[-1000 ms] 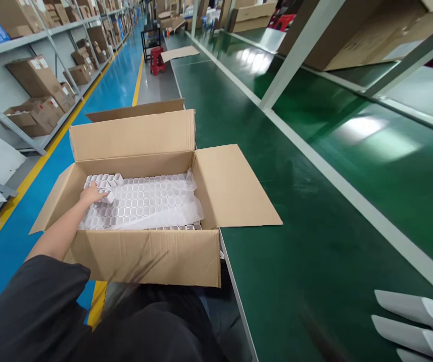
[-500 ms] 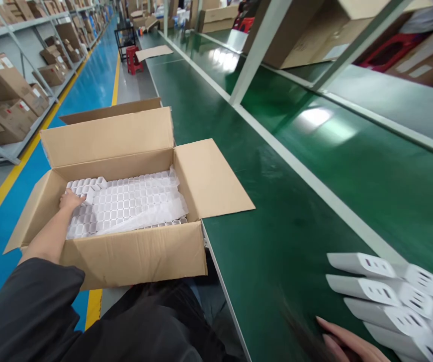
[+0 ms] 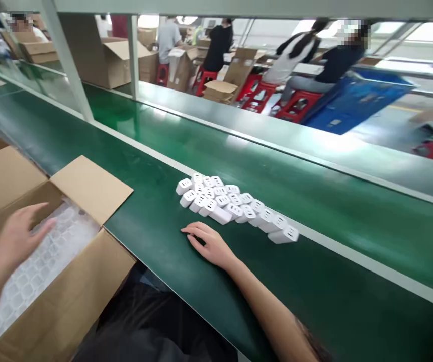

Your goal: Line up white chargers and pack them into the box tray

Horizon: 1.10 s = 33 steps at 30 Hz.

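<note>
Over the open cardboard box [image 3: 69, 296] my left hand [image 3: 20, 236] hovers with thumb and fingers apart, holding nothing. Rows of white plastic housings [image 3: 31, 281] stand in the box, partly under a clear plastic sheet. My right hand [image 3: 208, 244] rests on the green work surface [image 3: 156, 221], empty, its fingers stretched loosely to the left. Just beyond it lies a cluster of white charger-like blocks [image 3: 222, 215], with dark slots in their end faces. The fingertips are near the blocks but apart from them.
A white strip [image 3: 148, 156] runs along the bench behind the blocks, with an upright post [image 3: 69, 65] at left. Across the bench are a large carton [image 3: 99, 60], red stools [image 3: 261, 95], a blue bin [image 3: 355, 100] and several seated people.
My view has swung right, bringing the whole block cluster into sight. My left hand has left the white pieces at the box's far side and is now raised, empty.
</note>
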### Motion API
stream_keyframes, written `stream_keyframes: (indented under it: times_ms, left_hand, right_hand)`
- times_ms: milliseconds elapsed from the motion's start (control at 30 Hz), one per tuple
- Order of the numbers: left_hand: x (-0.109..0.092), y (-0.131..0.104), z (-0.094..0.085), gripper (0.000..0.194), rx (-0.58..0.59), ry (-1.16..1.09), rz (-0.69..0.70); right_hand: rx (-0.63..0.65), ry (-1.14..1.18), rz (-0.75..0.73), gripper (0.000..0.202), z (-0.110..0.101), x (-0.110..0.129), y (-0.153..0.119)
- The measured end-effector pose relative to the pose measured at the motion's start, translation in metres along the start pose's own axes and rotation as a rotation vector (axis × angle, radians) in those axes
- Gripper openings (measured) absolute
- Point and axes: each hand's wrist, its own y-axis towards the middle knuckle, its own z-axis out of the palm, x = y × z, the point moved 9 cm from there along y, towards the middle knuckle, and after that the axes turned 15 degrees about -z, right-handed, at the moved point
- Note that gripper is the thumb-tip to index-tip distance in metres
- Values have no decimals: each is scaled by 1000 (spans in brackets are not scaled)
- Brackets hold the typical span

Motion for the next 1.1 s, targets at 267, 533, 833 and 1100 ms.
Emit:
stream_keyframes:
  times_ms: [267,533,833,1100]
  left_hand:
    - [-335,-41,144,71,426,-168,830]
    - [-370,-34,197,78,544,-192,847]
    - [-347,-33,180,71,495,-308,791]
    - [-352,-29,180,75,653,-352,781]
  right_hand:
    - [-144,-507,27,31,-38,2,-5]
    - [-65,-751,120,41,-47,-23,-13]
    - [-124,-741,68,36,-43,-18,-11]
    - [-122,-726,74,36,-42,-19,-11]
